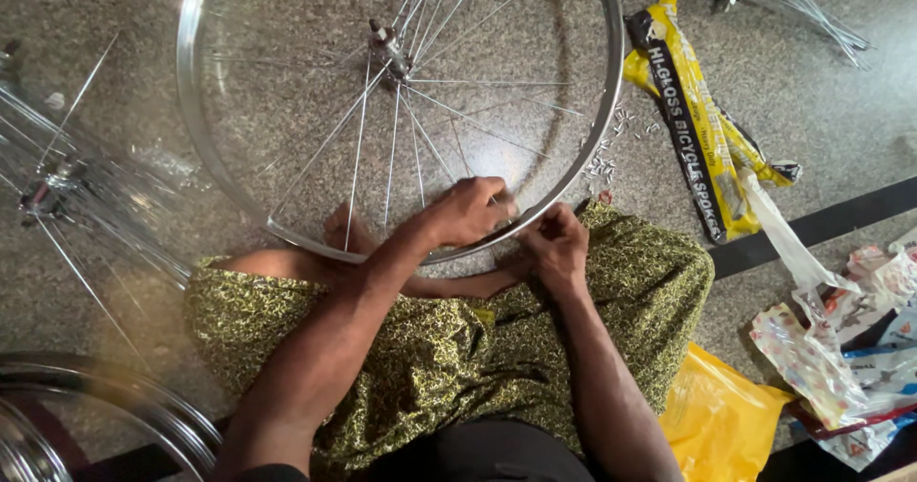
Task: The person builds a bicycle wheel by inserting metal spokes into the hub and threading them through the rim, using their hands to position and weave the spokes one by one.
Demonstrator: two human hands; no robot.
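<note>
Left hand rests curled over the near edge of the wheel rim, fingers pressed together on a spoke; the fingertips are hidden, so the exact pinch cannot be told. Right hand is closed just beside it at the rim's underside; what it holds is hidden. Beyond the hands, spokes run to the hub. Right of the grip lie small metal nipples and a yellow spoke packet. The rim's top is cut off.
</note>
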